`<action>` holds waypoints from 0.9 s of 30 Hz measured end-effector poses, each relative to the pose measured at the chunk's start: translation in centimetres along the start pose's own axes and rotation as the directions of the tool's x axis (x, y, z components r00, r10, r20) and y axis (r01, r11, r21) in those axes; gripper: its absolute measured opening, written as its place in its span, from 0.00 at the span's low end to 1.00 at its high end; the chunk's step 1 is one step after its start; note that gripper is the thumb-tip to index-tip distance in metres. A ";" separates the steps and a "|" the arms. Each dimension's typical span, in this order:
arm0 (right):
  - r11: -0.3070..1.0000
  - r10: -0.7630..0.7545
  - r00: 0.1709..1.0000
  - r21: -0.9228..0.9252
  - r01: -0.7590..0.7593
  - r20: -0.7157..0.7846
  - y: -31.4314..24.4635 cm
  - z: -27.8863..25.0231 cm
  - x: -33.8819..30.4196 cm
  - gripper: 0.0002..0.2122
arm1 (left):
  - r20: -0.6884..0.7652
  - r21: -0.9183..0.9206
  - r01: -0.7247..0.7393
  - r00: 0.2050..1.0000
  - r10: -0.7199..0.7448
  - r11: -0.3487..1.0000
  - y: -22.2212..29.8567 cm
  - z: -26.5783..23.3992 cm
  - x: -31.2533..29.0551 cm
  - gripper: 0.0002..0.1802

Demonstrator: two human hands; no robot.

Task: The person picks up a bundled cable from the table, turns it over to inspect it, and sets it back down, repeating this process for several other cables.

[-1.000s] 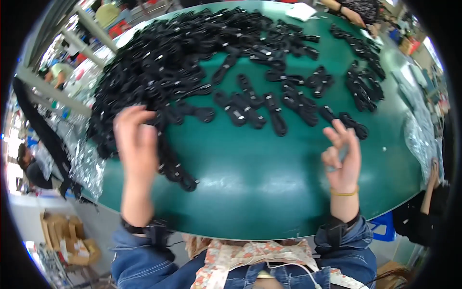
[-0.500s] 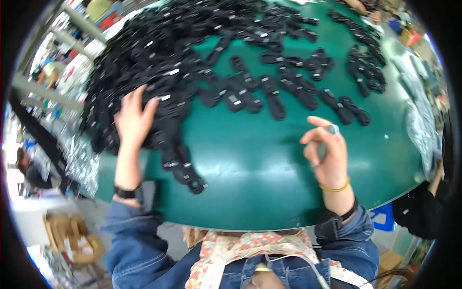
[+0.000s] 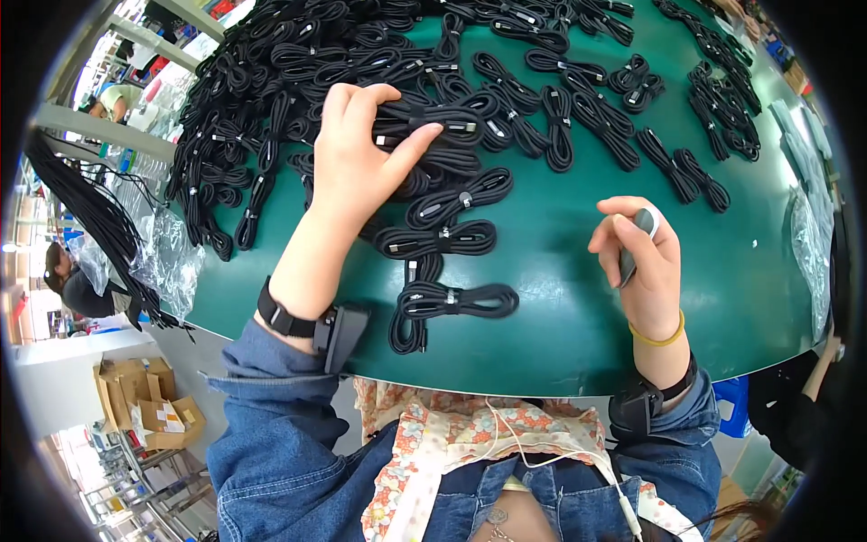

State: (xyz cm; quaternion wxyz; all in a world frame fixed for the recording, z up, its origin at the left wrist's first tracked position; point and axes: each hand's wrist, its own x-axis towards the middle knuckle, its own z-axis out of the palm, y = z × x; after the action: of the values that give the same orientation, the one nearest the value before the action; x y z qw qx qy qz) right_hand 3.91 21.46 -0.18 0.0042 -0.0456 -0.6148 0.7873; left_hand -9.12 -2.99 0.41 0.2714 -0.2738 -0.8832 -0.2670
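Note:
My left hand point(image 3: 357, 158) lies on a heap of coiled black cable bundles point(image 3: 452, 117) on the green table point(image 3: 560, 298). Its fingers curl over one bundle and the thumb presses on it from the right. More tied bundles lie just below the hand point(image 3: 438, 239) and near the table's front edge point(image 3: 452, 300). My right hand point(image 3: 641, 266) hovers over bare green surface to the right, fingers closed around a small dark grey object point(image 3: 629, 248). Both wrists wear black straps, and the right also has a yellow band.
A large pile of black cable bundles point(image 3: 316, 45) covers the far left of the table, with more rows at the far right point(image 3: 722, 99). Clear plastic bags lie at the left edge point(image 3: 167, 257) and right edge point(image 3: 804, 235). Cardboard boxes point(image 3: 149, 406) sit on the floor. Other people are nearby point(image 3: 72, 285).
My left hand has shifted right from the pile's edge and settled onto a bundle. My right hand has lowered and closed its fingers on the small dark object. The view has moved closer.

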 end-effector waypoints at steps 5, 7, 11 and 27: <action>0.992 -0.081 0.993 -0.088 0.089 0.084 -0.8 0.7 -0.6 0.18 | -0.057 -0.298 -0.024 0.998 0.008 0.954 5.5 -0.6 -1.6 0.20; 0.990 -0.105 0.988 -0.084 0.115 0.111 -0.6 1.2 -0.8 0.22 | 0.097 -0.539 0.188 0.982 -0.161 0.821 7.4 -0.2 -2.5 0.20; 0.978 -0.200 0.960 -0.016 0.207 0.197 0.5 1.5 -1.0 0.31 | 0.281 -0.554 0.333 0.938 -0.205 0.763 9.1 0.9 -3.7 0.20; 0.980 -0.140 0.965 -0.105 0.166 0.222 -0.1 1.7 -1.8 0.38 | 0.288 -0.570 0.338 0.936 -0.203 0.749 9.4 -0.1 -4.4 0.23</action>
State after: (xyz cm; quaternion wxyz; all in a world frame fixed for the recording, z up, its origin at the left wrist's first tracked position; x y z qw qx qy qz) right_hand 5.58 19.70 0.49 -0.0038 0.0869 -0.6606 0.7457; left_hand -0.15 2.10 0.74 0.0328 -0.2415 -0.8028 -0.5442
